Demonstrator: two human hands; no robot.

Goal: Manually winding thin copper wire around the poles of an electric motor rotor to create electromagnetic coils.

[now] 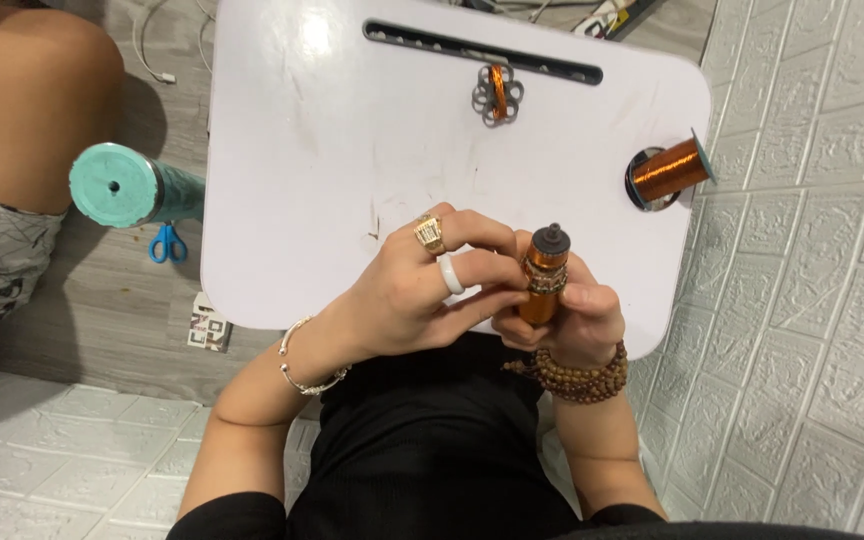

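You are partway through working a beaded band onto the small copper-wire spool (542, 285), which you hold upright just above the near edge of the white lap table (282, 170). Your right hand (574, 318) is wrapped firmly around its lower half; your left hand (422, 285) is curled, fingertips pinched at the band. The next move likely calls for a steady grip and small, careful finger turns.

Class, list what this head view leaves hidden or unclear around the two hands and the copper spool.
- Copper spool: lower end hidden by right hand and left hand.
- Wire end: too thin to make out.
- Large copper reel: base hidden inside the white table recess.
- Cables: cut off by the top edge.
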